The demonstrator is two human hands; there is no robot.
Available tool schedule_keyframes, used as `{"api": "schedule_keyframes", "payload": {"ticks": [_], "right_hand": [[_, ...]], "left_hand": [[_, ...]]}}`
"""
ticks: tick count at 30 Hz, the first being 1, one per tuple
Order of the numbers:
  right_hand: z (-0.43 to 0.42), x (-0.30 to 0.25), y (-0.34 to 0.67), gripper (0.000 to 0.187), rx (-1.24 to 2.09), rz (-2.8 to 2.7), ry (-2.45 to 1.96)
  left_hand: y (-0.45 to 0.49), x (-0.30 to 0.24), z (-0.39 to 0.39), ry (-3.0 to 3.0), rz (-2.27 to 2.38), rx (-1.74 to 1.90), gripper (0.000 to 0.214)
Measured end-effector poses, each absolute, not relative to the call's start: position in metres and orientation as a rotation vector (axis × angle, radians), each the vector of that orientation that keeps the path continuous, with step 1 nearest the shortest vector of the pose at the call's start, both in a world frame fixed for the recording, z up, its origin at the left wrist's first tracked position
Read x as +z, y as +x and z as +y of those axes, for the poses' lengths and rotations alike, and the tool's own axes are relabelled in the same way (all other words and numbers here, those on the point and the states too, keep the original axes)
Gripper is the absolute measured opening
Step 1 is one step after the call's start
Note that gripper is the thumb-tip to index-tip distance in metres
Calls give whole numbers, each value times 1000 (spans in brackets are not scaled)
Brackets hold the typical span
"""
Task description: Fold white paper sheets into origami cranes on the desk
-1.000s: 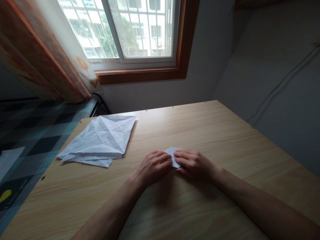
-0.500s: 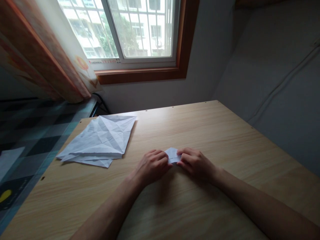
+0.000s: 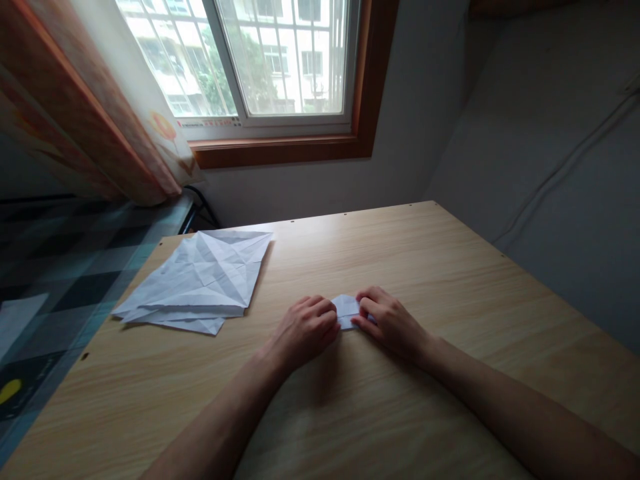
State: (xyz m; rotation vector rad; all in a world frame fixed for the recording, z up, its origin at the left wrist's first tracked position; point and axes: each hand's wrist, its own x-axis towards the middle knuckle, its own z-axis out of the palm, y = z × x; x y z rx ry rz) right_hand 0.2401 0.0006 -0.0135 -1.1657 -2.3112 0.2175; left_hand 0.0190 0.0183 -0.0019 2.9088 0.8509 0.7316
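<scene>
Between my hands is a small folded piece of white paper (image 3: 347,309), with a crease line running across it. My left hand (image 3: 314,327) is closed on its left end, fingers curled over the top and thumb at the near edge. On the right end, my right hand (image 3: 384,320) pinches the paper between thumb and fingers. Both ends of the paper are hidden under my fingers. Whether the paper touches the tabletop or sits just above it, I cannot tell.
A wooden tabletop (image 3: 425,267) lies under my hands. Several creased white sheets (image 3: 200,273) are stacked at its far left. Beyond its left edge is a surface with a checked cloth (image 3: 65,280). A window (image 3: 295,60) and an orange curtain (image 3: 100,100) are at the back.
My right hand has shifted slightly right and up along the paper, so its fingers sit farther from my left hand. The left hand has barely moved. The stacked sheets are unchanged.
</scene>
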Motion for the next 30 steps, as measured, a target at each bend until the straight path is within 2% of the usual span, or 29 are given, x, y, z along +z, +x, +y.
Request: {"api": "schedule_keyframes", "payload": {"ticks": [5, 10, 16, 23, 30], "right_hand": [[1, -15, 242, 2, 23, -2338, -1079], [2, -18, 247, 15, -166, -2418, -855], [2, -15, 250, 13, -226, -2442, -800], [-1, -9, 254, 14, -164, -2454, -828], [2, -15, 240, 15, 124, -2275, -1035]], "left_hand": [[17, -1, 18, 2959, 852, 684, 17], [14, -3, 19, 2955, 785, 624, 23], [11, -5, 21, 2956, 781, 598, 26], [10, -2, 19, 2952, 788, 588, 28], [13, 3, 18, 2940, 808, 543, 31]]}}
